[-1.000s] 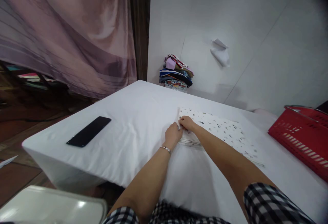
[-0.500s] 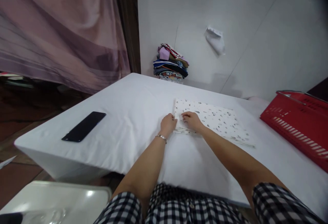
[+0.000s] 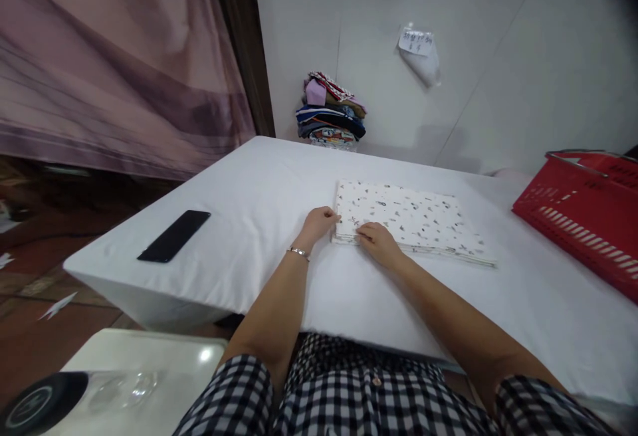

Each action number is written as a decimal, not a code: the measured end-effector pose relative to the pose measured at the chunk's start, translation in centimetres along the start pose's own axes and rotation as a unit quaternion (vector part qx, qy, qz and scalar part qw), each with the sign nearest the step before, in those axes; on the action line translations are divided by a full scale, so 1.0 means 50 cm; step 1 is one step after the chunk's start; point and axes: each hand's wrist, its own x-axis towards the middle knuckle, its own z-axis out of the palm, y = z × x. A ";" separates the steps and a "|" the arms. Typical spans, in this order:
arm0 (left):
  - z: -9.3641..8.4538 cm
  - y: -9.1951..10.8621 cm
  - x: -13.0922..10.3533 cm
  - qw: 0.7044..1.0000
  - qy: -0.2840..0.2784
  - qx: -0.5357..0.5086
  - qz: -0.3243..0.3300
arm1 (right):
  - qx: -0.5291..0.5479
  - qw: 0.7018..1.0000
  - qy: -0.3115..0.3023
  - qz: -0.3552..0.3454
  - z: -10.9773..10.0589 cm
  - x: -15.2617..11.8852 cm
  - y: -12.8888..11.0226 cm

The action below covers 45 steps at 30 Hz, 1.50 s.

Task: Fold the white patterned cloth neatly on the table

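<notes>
The left hand (image 3: 319,222) rests at the left edge of a folded patterned cloth (image 3: 406,220), its fingers curled against the near left corner; whether the grip is pinching the layers or only touching them cannot be told. The right hand (image 3: 379,243) lies palm down on the cloth's near edge, just right of the left hand, its grip released and fingers pressing flat. A thin bracelet (image 3: 298,251) circles the left wrist.

The cloth, white with small dark marks, lies flat in the middle of the frame on a bench (image 3: 259,183) covered with a white sheet. A black phone (image 3: 174,235) lies at left centre of the frame, near the bench's left corner and well apart from the cloth. A red basket (image 3: 583,213) stands at the right edge of the frame. A pile of folded clothes (image 3: 329,113) sits against the wall at upper centre, with a paper note (image 3: 416,42) stuck on the wall to its right. A pinkish curtain (image 3: 114,57) fills the upper left.
</notes>
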 end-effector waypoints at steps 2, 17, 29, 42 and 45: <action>-0.003 -0.005 -0.017 1.000 -0.018 -0.019 0.015 | -0.012 1.000 -0.003 -0.003 0.005 0.005 -0.006; -0.005 0.001 -0.079 0.994 -0.070 0.076 0.036 | 0.007 1.000 0.023 -0.015 0.042 0.009 0.005; -0.017 0.002 -0.079 0.992 -0.079 0.085 0.048 | 0.010 0.999 0.022 -0.038 0.047 -0.002 0.008; -0.011 -0.006 -0.082 0.986 -0.095 0.114 0.081 | -0.013 0.999 -0.004 -0.035 0.049 -0.002 0.011; -0.010 -0.007 -0.081 0.986 -0.084 0.118 0.076 | -0.015 0.999 -0.009 -0.040 0.045 -0.003 0.007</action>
